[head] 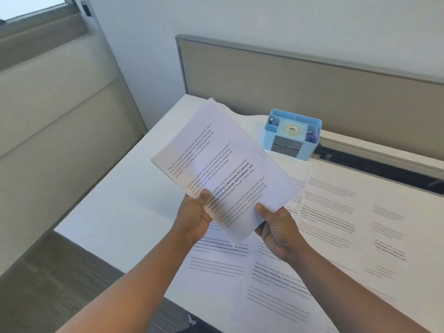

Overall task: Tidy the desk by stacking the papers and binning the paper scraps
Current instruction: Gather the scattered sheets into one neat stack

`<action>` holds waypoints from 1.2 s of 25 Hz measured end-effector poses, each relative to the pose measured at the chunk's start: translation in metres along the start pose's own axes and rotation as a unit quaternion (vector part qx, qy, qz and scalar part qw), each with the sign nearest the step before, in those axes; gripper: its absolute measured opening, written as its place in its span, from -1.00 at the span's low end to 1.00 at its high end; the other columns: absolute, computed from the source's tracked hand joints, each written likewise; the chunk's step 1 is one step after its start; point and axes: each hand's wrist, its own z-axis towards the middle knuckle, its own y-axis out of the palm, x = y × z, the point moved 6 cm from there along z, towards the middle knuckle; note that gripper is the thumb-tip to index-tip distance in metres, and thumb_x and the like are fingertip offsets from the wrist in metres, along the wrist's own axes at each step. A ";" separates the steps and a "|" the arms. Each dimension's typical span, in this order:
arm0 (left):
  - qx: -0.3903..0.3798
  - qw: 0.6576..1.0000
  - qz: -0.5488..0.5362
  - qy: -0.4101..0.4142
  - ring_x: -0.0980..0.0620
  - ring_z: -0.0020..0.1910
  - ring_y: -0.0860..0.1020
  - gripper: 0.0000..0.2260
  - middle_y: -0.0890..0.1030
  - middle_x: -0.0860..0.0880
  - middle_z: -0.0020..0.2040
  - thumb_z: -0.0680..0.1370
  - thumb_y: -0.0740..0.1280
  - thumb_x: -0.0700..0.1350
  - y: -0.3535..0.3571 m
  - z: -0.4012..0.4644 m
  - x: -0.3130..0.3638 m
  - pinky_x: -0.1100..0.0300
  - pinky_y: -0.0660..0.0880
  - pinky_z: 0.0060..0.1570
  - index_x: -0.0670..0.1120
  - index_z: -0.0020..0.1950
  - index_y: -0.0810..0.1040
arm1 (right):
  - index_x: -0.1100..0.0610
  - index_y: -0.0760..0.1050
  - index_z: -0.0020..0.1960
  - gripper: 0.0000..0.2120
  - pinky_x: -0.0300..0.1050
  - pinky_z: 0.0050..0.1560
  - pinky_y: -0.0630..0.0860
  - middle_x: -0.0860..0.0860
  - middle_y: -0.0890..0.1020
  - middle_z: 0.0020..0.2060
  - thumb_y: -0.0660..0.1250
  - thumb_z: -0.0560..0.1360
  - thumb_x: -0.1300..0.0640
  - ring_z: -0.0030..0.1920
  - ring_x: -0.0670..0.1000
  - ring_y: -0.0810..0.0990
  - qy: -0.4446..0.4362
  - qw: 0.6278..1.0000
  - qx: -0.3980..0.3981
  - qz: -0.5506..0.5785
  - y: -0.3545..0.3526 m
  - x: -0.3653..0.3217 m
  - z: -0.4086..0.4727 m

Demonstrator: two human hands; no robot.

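Papers gripped by both hands; organizer holds tape roll

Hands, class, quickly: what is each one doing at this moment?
Left hand: grips the lower left edge of the stack of papers, thumb on top.
Right hand: grips the stack's lower right edge, thumb on top.
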 end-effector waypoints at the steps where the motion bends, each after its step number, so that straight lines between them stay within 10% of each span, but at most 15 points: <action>1: 0.001 1.000 -0.003 -0.003 -0.12 0.17 0.66 -0.73 0.70 -0.06 0.21 0.69 0.20 -0.30 -0.013 0.007 0.010 -0.21 0.57 0.17 -0.02 0.27 0.56 | 0.09 0.55 0.32 -0.70 0.07 0.19 0.63 0.02 0.67 0.26 0.27 0.63 0.31 0.27 0.06 0.65 0.002 1.000 0.001 -0.010 0.015 0.008 0.009; 10: 0.003 0.999 0.029 0.023 -0.14 0.16 0.66 -0.67 0.66 -0.18 0.26 0.60 0.33 -0.32 -0.136 0.061 0.116 -0.07 0.60 0.17 -0.08 0.34 0.54 | 0.06 0.58 0.23 -0.73 0.14 0.11 0.62 0.01 0.72 0.16 0.33 0.59 0.29 0.22 0.12 0.67 -0.054 0.982 0.018 -0.178 0.085 0.020 0.064; 16: -0.026 0.933 0.345 0.097 -0.05 0.12 0.70 -0.75 0.75 0.01 0.08 0.60 0.37 -0.35 -0.173 0.065 0.181 0.04 0.59 0.14 -0.04 0.16 0.64 | -0.16 0.70 0.07 -0.71 0.15 0.25 0.56 -0.03 0.73 0.11 0.40 0.59 0.23 0.21 0.09 0.66 -0.099 0.929 -0.012 -0.356 0.101 0.003 0.087; 23: 0.126 0.928 0.296 0.187 0.11 0.03 0.66 -0.77 0.71 0.12 0.02 0.62 0.36 -0.27 -0.191 0.048 0.156 0.01 0.63 0.06 0.08 0.10 0.61 | 0.00 0.66 0.07 -0.79 0.00 0.05 0.55 -0.01 0.75 -0.02 0.39 0.59 0.29 -0.02 0.05 0.65 -0.100 0.920 0.006 -0.379 0.120 0.021 0.112; 30: 0.139 0.941 0.258 0.170 -0.05 0.15 0.63 -0.75 0.69 -0.02 0.09 0.65 0.30 -0.29 -0.202 0.044 0.142 0.01 0.60 0.06 0.06 0.15 0.56 | -0.01 0.67 -0.14 -0.69 -0.16 -0.38 0.16 0.06 0.40 -0.31 0.32 0.59 0.35 -0.37 0.00 0.22 -0.068 0.912 0.016 -0.405 0.124 0.038 0.126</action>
